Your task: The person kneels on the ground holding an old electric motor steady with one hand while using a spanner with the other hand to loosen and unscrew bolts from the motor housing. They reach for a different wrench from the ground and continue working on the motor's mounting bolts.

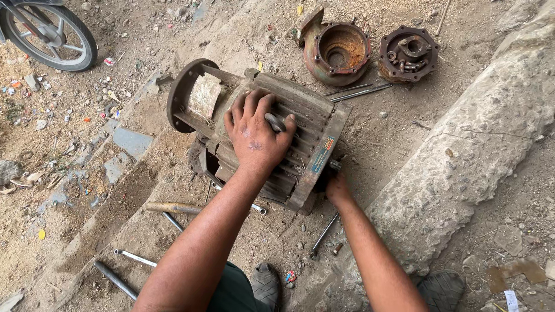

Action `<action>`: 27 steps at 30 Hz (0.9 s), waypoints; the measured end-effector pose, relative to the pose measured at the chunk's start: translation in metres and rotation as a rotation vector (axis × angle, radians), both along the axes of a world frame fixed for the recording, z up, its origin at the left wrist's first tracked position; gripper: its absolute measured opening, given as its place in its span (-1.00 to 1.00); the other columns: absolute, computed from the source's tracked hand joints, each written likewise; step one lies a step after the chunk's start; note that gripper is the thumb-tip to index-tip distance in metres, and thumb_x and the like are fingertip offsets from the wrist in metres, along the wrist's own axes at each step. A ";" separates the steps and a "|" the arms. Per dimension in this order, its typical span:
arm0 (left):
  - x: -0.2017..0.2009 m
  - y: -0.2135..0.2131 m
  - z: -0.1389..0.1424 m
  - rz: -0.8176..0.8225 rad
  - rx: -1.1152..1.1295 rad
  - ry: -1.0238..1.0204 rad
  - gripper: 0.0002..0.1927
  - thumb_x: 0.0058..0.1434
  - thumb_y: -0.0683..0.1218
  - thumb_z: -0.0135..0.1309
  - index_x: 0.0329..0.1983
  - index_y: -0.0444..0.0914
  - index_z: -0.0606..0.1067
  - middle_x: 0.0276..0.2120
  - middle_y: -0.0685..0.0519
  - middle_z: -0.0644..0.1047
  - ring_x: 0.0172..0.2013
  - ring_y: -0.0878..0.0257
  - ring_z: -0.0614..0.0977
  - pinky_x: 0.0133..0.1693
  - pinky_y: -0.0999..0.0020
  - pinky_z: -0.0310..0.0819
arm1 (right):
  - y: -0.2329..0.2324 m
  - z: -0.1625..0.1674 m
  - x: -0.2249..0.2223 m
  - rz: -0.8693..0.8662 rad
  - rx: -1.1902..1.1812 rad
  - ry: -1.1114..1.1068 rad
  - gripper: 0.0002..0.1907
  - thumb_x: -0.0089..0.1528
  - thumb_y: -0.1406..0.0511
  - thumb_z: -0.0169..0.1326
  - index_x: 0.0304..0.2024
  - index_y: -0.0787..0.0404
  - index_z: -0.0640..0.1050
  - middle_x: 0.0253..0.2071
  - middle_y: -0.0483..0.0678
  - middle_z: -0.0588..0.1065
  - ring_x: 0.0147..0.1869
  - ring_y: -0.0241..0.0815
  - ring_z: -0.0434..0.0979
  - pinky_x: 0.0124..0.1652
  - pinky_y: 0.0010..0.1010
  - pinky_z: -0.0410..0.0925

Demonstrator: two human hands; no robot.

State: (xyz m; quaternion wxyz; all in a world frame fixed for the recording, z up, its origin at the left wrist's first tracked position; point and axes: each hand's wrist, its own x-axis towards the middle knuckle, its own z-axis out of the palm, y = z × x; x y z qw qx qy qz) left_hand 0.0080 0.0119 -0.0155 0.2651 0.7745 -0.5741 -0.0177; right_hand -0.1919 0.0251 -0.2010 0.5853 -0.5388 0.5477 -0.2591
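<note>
Ribbed grimy motor (300, 130), left hand (254, 136) clamped on its lifting ring, right hand (337, 189) half hidden, grip unclear

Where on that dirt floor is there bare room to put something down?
Bare dirt lies between the motor and the concrete slab, below the two rusty housings. More lies above the motor, left of them. It is crowded below the left hand, where rods and a wrench lie, and by the right hand.
</note>
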 end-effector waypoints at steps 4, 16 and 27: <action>0.000 0.001 0.001 -0.010 0.008 0.006 -0.45 0.10 0.19 0.24 0.10 -0.14 0.53 0.20 -0.02 0.44 0.34 -0.10 0.30 0.33 -0.14 -0.04 | 0.012 0.012 -0.001 -0.017 0.132 -0.057 -0.55 0.41 0.26 -0.27 0.12 0.37 0.55 -0.25 0.17 0.64 -0.29 -0.04 0.65 -0.20 -0.22 0.53; 0.000 0.000 0.000 0.003 -0.001 -0.010 -0.45 0.08 0.19 0.24 0.09 -0.12 0.54 0.20 -0.02 0.45 0.33 -0.11 0.30 0.34 -0.15 -0.06 | 0.056 -0.002 -0.012 -0.182 -0.278 -0.259 -0.71 0.42 0.24 -0.05 0.08 0.29 0.53 -0.03 0.01 0.56 0.05 -0.20 0.53 0.02 -0.31 0.38; -0.001 0.000 -0.001 0.002 -0.007 -0.016 -0.48 0.09 0.19 0.24 0.07 -0.11 0.54 0.19 0.00 0.46 0.32 -0.08 0.32 0.33 -0.12 -0.01 | 0.110 -0.002 -0.012 0.450 -1.005 0.399 -0.77 0.15 0.32 0.09 -0.13 0.22 0.53 -0.12 0.16 0.53 -0.06 0.19 0.58 -0.10 -0.01 0.44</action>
